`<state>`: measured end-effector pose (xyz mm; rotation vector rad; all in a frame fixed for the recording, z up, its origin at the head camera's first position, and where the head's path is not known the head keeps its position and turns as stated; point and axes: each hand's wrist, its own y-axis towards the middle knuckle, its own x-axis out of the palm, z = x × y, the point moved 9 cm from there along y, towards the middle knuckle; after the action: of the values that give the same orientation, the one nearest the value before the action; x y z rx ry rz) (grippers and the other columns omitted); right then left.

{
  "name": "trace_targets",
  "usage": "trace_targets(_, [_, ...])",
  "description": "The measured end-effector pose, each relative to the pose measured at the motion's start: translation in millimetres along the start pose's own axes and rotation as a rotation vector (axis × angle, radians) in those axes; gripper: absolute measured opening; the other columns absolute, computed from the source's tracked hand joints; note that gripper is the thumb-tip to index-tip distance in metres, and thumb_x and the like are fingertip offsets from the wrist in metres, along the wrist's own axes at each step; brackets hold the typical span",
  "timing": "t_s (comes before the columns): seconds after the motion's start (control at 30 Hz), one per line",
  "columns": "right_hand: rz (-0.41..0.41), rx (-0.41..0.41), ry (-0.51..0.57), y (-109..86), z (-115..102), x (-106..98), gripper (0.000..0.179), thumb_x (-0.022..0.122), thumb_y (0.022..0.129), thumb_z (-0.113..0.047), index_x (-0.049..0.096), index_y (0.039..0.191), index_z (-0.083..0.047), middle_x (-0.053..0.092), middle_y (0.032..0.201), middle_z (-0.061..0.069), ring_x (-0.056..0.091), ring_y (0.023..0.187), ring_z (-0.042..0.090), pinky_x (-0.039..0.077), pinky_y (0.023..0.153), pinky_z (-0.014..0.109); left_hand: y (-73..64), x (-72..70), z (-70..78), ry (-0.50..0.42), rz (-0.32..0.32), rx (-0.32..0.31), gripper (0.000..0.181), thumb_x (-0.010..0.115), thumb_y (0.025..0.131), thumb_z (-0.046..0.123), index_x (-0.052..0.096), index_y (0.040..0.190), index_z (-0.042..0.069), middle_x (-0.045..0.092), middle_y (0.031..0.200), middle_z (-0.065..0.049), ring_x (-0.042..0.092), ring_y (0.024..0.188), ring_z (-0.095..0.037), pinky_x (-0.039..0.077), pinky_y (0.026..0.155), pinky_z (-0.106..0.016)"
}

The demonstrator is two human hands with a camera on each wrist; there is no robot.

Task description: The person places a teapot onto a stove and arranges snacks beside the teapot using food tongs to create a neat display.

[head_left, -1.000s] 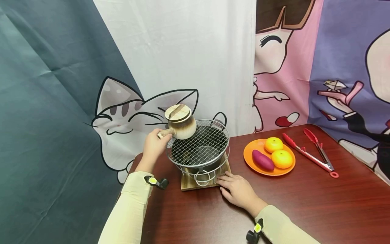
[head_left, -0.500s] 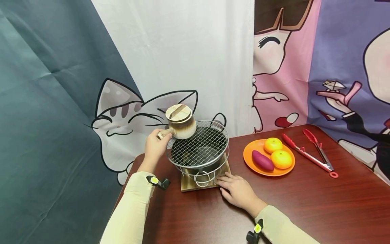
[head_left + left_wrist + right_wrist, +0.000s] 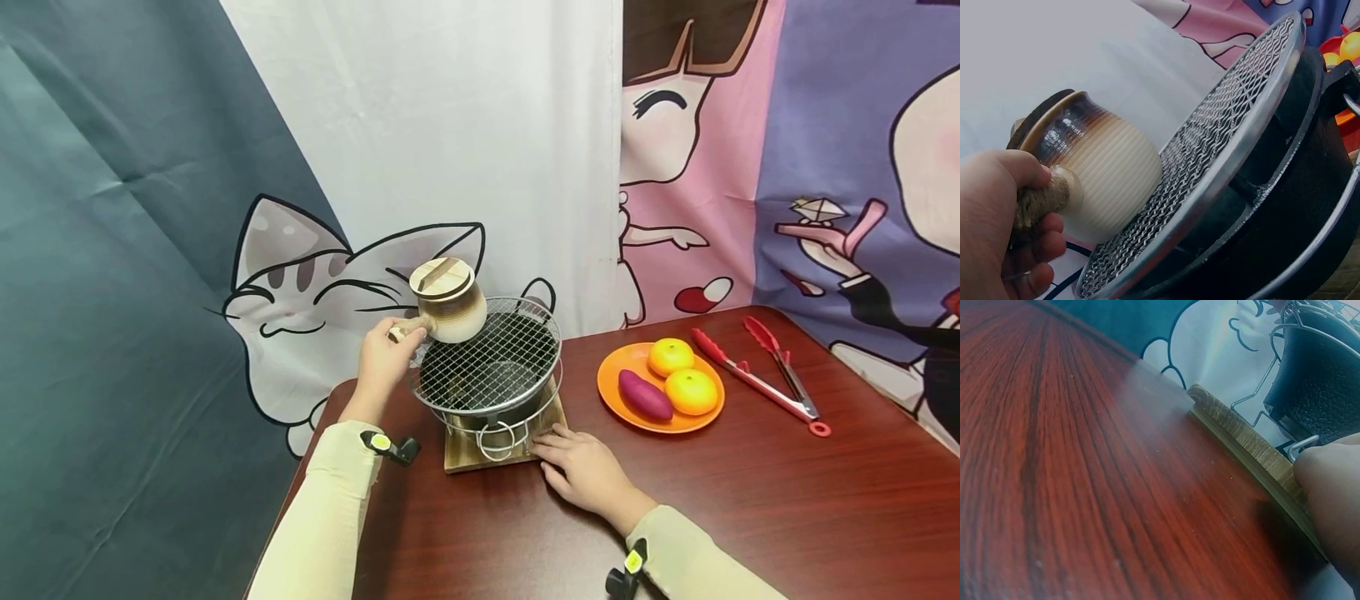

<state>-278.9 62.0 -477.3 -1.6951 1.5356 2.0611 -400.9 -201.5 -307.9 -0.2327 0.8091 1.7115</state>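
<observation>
My left hand (image 3: 385, 357) grips the twine-wrapped handle (image 3: 1042, 199) of a small ribbed clay teapot (image 3: 1107, 172), cream below and brown at the neck. A wooden lid (image 3: 441, 277) covers its top. The pot's base is right at the wire grill mesh (image 3: 498, 354), over the mesh's left part. Beneath the mesh is a black brazier (image 3: 1325, 381) in a wire stand, on a square wooden board (image 3: 467, 457). My right hand (image 3: 587, 468) lies with its fingers extended, fingertips at the board's front right corner beside the stand.
Right of the brazier, an orange plate (image 3: 618, 402) holds two yellow-orange citrus fruits (image 3: 691, 392) and a purple sweet potato (image 3: 645, 395). Farther right lie red-and-steel tongs (image 3: 765, 379), spread apart. A printed curtain (image 3: 480, 125) hangs behind the dark red wooden table (image 3: 675, 500).
The head view has shifted slightly. Both hands, the teapot and the grill keep nearly the same places.
</observation>
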Motion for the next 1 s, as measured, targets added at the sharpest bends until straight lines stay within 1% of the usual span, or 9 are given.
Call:
trace_targets(0.13, [0.004, 0.000, 0.000, -0.5, 0.8, 0.4, 0.029, 0.072, 0.086, -0.020, 0.077, 0.114, -0.014, 0.073, 0.118, 0.002, 0.066, 0.116, 0.034, 0.052, 0.095, 0.049, 1.1, 0.7, -0.8, 0.045, -0.035, -0.002, 0.041, 0.072, 0.091, 0.034, 0.066, 0.120, 0.006, 0.070, 0.090, -0.014, 0.064, 0.067, -0.018, 0.052, 0.062, -0.028])
trace_targets(0.27, [0.008, 0.000, 0.001, -0.9, 1.3, 0.1, 0.030, 0.073, 0.085, -0.020, 0.077, 0.114, -0.014, 0.073, 0.118, 0.002, 0.066, 0.116, 0.034, 0.052, 0.095, 0.048, 1.5, 1.4, 1.4, 0.069, -0.063, 0.006, 0.043, 0.071, 0.091, 0.036, 0.066, 0.122, 0.007, 0.070, 0.094, -0.015, 0.065, 0.069, -0.020, 0.053, 0.064, -0.031])
trace_targets(0.47, [0.003, -0.008, -0.005, 0.1, 0.6, -0.1, 0.029, 0.073, 0.085, -0.020, 0.077, 0.114, -0.014, 0.073, 0.117, 0.002, 0.066, 0.116, 0.033, 0.052, 0.095, 0.048, 1.0, 0.4, 1.7, 0.068, -0.081, -0.004, 0.043, 0.072, 0.091, 0.035, 0.064, 0.123, 0.007, 0.069, 0.097, -0.015, 0.065, 0.073, -0.020, 0.053, 0.067, -0.031])
trace_targets(0.63, [0.005, -0.003, -0.010, 0.2, 1.4, -0.7, 0.029, 0.073, 0.085, -0.021, 0.077, 0.114, -0.015, 0.073, 0.118, 0.001, 0.066, 0.116, 0.033, 0.051, 0.096, 0.048, 1.0, 0.2, 4.8, 0.067, -0.085, 0.002, 0.045, 0.072, 0.091, 0.035, 0.064, 0.125, 0.007, 0.069, 0.099, -0.016, 0.066, 0.072, -0.021, 0.054, 0.067, -0.032])
trace_targets(0.8, [0.009, -0.005, -0.006, 0.1, 0.9, -1.7, 0.029, 0.073, 0.085, -0.020, 0.077, 0.114, -0.015, 0.073, 0.118, 0.001, 0.066, 0.116, 0.033, 0.052, 0.095, 0.048, -0.4, -0.3, 4.6, 0.057, -0.094, -0.007, 0.044, 0.072, 0.091, 0.034, 0.063, 0.125, 0.008, 0.069, 0.102, -0.015, 0.066, 0.074, -0.021, 0.054, 0.070, -0.033])
trace_targets(0.9, [0.013, -0.009, -0.003, 0.3, 0.1, -1.5, 0.029, 0.073, 0.085, -0.020, 0.077, 0.114, -0.015, 0.073, 0.117, 0.001, 0.067, 0.115, 0.034, 0.052, 0.095, 0.048, -1.3, -1.8, 3.5, 0.065, -0.096, -0.017, 0.045, 0.072, 0.090, 0.036, 0.062, 0.125, 0.008, 0.069, 0.104, -0.015, 0.067, 0.080, -0.024, 0.054, 0.075, -0.037])
trace_targets(1.0, [0.014, -0.008, -0.002, 0.1, -0.1, -1.3, 0.029, 0.073, 0.085, -0.020, 0.077, 0.114, -0.015, 0.073, 0.117, 0.001, 0.067, 0.115, 0.034, 0.052, 0.095, 0.048, -2.6, -4.2, 2.8, 0.091, -0.091, -0.026, 0.048, 0.073, 0.089, 0.038, 0.061, 0.127, 0.010, 0.067, 0.110, -0.015, 0.065, 0.092, -0.029, 0.052, 0.082, -0.043])
